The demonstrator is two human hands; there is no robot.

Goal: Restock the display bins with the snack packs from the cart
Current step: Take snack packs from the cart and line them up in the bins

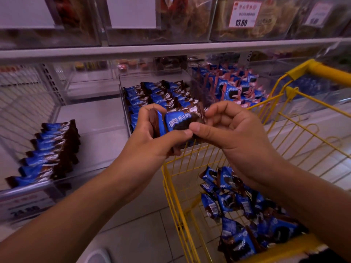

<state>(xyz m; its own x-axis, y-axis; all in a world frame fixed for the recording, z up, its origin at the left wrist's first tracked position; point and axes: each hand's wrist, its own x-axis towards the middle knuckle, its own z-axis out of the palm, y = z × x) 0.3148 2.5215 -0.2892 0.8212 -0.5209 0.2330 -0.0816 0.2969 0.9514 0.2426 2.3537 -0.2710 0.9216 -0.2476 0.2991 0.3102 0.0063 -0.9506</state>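
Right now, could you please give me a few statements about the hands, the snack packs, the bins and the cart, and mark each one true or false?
1. Both the left hand and the right hand hold the blue snack pack. True.
2. The yellow cart is empty. False: loose blue packs lie in it.
3. The middle bin holds rows of blue packs. True.
4. The left bin is full to the brim. False: it holds only one row of packs near its front.
5. The price tag on the upper shelf reads 13.80. True.
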